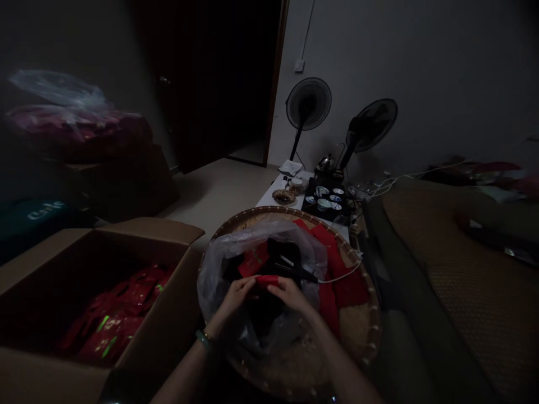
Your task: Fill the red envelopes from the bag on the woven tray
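Observation:
My left hand [240,293] and my right hand [288,293] pinch the two ends of a small folded red piece [266,280], which looks like cloth. Both hands are over an open clear plastic bag [214,264] inside a round woven bamboo tray [367,331]. Beyond my fingers, a red piece with a faint printed mark [254,258] lies in the bag among dark items. A long black tool [297,270] with a white cord rests there too; its kind cannot be made out. Larger red sheets [330,252] lie on the tray's right side.
On the left, an open cardboard box [168,306] holds shiny red packets [126,308]. Behind the tray, a low table [272,193] carries small cups [323,205] and a kettle [325,164]. Two fans [309,104] stand near the wall. A woven mat [446,264] covers a surface at right.

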### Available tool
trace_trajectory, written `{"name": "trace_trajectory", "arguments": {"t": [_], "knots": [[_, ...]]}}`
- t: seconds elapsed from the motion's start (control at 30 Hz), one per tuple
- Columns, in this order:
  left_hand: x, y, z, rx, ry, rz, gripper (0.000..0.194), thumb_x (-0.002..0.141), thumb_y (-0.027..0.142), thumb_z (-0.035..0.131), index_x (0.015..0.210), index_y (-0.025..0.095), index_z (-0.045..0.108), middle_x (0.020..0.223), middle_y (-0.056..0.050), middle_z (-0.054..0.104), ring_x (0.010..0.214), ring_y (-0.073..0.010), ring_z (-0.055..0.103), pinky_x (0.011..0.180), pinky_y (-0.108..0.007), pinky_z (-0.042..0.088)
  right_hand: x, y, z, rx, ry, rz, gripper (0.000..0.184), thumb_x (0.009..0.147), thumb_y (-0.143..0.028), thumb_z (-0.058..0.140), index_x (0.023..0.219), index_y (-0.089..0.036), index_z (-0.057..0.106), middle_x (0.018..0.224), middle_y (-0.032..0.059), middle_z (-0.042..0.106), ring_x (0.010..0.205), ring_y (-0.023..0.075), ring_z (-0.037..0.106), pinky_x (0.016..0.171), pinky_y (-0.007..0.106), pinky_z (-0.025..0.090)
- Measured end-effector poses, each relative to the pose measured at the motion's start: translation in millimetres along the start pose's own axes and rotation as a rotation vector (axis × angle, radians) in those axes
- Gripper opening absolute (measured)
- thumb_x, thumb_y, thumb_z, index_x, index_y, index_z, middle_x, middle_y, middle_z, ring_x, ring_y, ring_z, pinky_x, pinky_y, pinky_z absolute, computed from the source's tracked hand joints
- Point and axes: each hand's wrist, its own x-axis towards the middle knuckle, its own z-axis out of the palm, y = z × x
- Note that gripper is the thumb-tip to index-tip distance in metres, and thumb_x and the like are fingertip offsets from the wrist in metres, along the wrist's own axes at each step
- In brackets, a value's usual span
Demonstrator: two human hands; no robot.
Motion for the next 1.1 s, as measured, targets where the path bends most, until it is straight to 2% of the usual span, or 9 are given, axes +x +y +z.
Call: {"name": "trace_trajectory", "arguments": {"t": [0.13, 0.23, 0.37, 0.47, 0.63, 0.73, 0.87, 1.0, 1.1], "knots": [[2, -4, -3.8, 0.062, -0.080, 0.002, 0.058, 0.072, 0.056, 0.054, 0.106, 0.010, 0.063, 0.087, -0.008, 0.070, 0.079, -0.0207, 0.062, 0.072, -0.032, 0.049, 1, 5, -3, 0.029, -0.115, 0.051, 0.042, 0.080, -0.046, 0.048, 0.106, -0.016, 0.062, 0.101, 0.0041, 0.068, 0.094, 0.0215, 0.060, 0.089, 0.040, 0.042], [3, -4, -7.7, 0.251, 0.016, 0.078, 0.048, 0.074, 0.050, 0.052, 0.101, 0.012, 0.066, 0.092, -0.008, 0.070, 0.085, -0.0227, 0.061, 0.080, -0.034, 0.046, 0, 10, -7, -0.063, -0.120, 0.071, 0.041, 0.084, -0.042, 0.042, 0.107, -0.015, 0.062, 0.098, 0.0037, 0.068, 0.089, 0.0202, 0.061, 0.084, 0.036, 0.044], [-5, 7, -0.3, 0.571, 0.236, 0.331, 0.034, 0.076, 0.038, 0.054, 0.103, 0.019, 0.064, 0.105, -0.005, 0.066, 0.100, -0.0220, 0.055, 0.091, -0.034, 0.040, -3, 15, -2, -0.445, -0.083, 0.076, 0.029, 0.084, -0.028, 0.042, 0.095, -0.017, 0.066, 0.084, 0.0034, 0.070, 0.080, 0.0194, 0.062, 0.074, 0.031, 0.046], [-9, 18, 12.1, 0.714, 0.176, 0.407, 0.031, 0.073, 0.033, 0.059, 0.101, 0.020, 0.065, 0.100, -0.006, 0.066, 0.096, -0.0210, 0.056, 0.087, -0.032, 0.042, -3, 15, 12, -0.782, -0.080, 0.009, 0.026, 0.077, -0.012, 0.045, 0.091, -0.017, 0.066, 0.088, 0.0072, 0.068, 0.087, 0.0202, 0.061, 0.080, 0.031, 0.043], [0, 21, 14.1, 0.727, 0.125, 0.247, 0.023, 0.071, 0.023, 0.055, 0.090, 0.016, 0.067, 0.089, -0.005, 0.069, 0.081, -0.0166, 0.062, 0.076, -0.025, 0.046, 3, 12, 30, -0.962, -0.092, -0.140, 0.039, 0.069, -0.002, 0.044, 0.101, -0.015, 0.061, 0.100, 0.0092, 0.064, 0.092, 0.0182, 0.059, 0.080, 0.026, 0.043], [5, 21, 7.3, 0.732, 0.109, 0.196, 0.025, 0.069, 0.024, 0.057, 0.091, 0.016, 0.066, 0.087, -0.004, 0.070, 0.078, -0.0161, 0.063, 0.071, -0.023, 0.046, 5, 11, 30, -0.996, -0.107, -0.196, 0.034, 0.071, -0.002, 0.043, 0.096, -0.017, 0.062, 0.095, 0.0068, 0.064, 0.085, 0.0159, 0.060, 0.074, 0.023, 0.045], [3, 30, 5.4, 0.881, 0.142, 0.197, 0.024, 0.070, 0.020, 0.056, 0.092, 0.017, 0.066, 0.088, -0.004, 0.070, 0.080, -0.0164, 0.063, 0.071, -0.023, 0.045, 3, 14, 28, -1.098, -0.122, -0.311, 0.024, 0.075, -0.004, 0.042, 0.082, -0.015, 0.062, 0.082, 0.0057, 0.063, 0.076, 0.0152, 0.059, 0.070, 0.024, 0.046], [-6, 41, 9.2, 1.136, 0.184, 0.173, 0.028, 0.073, 0.015, 0.053, 0.099, 0.018, 0.062, 0.092, -0.006, 0.068, 0.083, -0.0181, 0.063, 0.071, -0.024, 0.044, 0, 18, 25, -1.014, 0.007, -0.470, 0.024, 0.078, -0.005, 0.039, 0.084, -0.017, 0.059, 0.084, 0.0051, 0.061, 0.082, 0.0148, 0.057, 0.075, 0.026, 0.047], [-11, 47, 11.5, 1.304, 0.183, 0.150, 0.026, 0.079, 0.014, 0.045, 0.101, 0.018, 0.059, 0.096, -0.009, 0.066, 0.085, -0.0187, 0.063, 0.069, -0.025, 0.043, 0, 17, 25, -0.902, 0.088, -0.510, 0.029, 0.077, -0.003, 0.038, 0.092, -0.018, 0.058, 0.088, 0.0054, 0.061, 0.086, 0.0152, 0.057, 0.077, 0.028, 0.048]]}}
